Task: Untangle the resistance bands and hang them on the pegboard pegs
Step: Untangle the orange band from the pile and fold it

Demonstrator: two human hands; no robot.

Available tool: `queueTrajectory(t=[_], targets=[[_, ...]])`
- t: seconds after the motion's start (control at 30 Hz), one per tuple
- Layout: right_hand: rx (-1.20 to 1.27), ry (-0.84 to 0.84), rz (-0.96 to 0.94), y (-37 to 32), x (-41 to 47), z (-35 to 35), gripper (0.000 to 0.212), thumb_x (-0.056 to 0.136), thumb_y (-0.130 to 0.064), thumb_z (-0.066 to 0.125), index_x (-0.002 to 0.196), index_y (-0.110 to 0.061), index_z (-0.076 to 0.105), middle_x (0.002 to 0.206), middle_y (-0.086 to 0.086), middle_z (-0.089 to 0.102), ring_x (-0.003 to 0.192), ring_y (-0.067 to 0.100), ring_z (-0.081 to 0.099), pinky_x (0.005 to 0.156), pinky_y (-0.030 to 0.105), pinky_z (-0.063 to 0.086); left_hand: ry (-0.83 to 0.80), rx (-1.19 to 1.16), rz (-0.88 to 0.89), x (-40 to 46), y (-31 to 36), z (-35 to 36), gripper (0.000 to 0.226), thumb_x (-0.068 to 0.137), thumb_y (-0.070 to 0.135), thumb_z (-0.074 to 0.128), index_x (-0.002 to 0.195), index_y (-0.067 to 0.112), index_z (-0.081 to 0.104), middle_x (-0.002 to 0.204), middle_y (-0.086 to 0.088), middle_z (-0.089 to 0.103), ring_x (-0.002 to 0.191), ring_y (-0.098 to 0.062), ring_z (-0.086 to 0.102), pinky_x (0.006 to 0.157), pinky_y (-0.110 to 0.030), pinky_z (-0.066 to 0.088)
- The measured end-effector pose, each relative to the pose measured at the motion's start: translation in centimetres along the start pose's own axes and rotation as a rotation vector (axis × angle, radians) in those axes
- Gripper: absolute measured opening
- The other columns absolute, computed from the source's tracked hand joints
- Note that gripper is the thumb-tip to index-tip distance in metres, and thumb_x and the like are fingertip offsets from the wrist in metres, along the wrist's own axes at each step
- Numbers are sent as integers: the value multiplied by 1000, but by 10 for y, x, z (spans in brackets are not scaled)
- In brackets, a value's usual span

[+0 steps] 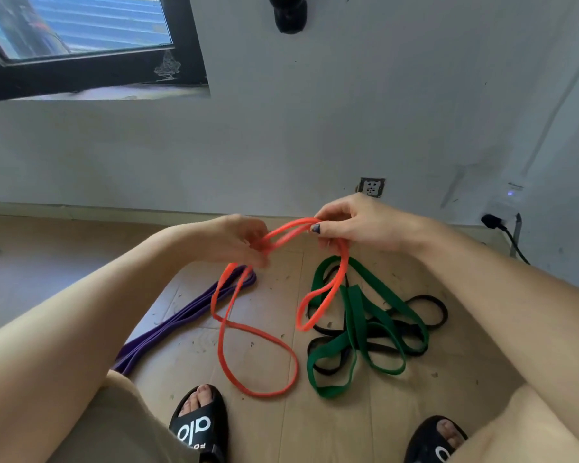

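An orange resistance band [248,332] is held up between both hands above the floor. My left hand [239,240] pinches it where its strands cross in a knot. My right hand [351,222] pinches the same band's upper loop a little to the right. Its long loops hang down, one reaching the floor by my feet. A green band [355,324] lies tangled with a black band [432,307] on the floor at the right. A purple band [188,317] lies stretched out on the left. No pegboard is in view.
The bands lie on a cardboard sheet [331,426] on the floor. My two feet in black slides [198,426] stand at the bottom edge. The white wall ahead has a socket [372,187], a plugged-in black cable [508,235] at right, and a window [81,35] at upper left.
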State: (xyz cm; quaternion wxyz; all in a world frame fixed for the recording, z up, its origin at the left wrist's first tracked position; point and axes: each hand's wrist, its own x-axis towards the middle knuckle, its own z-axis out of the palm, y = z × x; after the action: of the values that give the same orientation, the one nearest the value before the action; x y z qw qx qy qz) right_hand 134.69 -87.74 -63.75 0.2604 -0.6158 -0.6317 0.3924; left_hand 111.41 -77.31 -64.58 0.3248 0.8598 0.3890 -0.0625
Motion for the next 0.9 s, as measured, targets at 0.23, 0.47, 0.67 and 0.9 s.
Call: queueTrajectory(t=[0.23, 0.47, 0.67, 0.9], targets=[[85, -16, -33, -11, -2, 12, 13, 95, -16, 69, 105, -9, 72, 80, 3, 69, 70, 8, 65, 68, 24, 56, -39, -281, 222, 0, 26, 13, 16, 100, 25, 64, 112, 14, 68, 105, -10, 74, 101, -23, 72, 98, -41, 55], [-185, -97, 86, 6, -2, 7, 13, 88, -16, 72, 101, -18, 69, 90, 2, 76, 82, 16, 75, 79, 33, 60, 27, -195, 151, -4, 11, -1, 15, 100, 20, 62, 89, 13, 67, 87, -5, 78, 92, -20, 75, 91, -35, 56], [-296, -119, 183, 25, -3, -6, 11, 86, -19, 72, 96, -24, 69, 85, 2, 75, 79, 23, 74, 75, 33, 57, -47, -22, 7, -2, -9, -7, 11, 87, 20, 68, 76, 18, 68, 79, 2, 76, 81, -14, 70, 80, -31, 48], [-103, -82, 20, 3, -1, 8, 12, 91, -11, 65, 95, -16, 75, 80, 2, 73, 68, 11, 67, 71, 30, 59, -199, -223, 125, 3, 9, 17, 32, 90, 36, 73, 119, 44, 62, 111, 5, 76, 112, -17, 68, 105, -44, 48]])
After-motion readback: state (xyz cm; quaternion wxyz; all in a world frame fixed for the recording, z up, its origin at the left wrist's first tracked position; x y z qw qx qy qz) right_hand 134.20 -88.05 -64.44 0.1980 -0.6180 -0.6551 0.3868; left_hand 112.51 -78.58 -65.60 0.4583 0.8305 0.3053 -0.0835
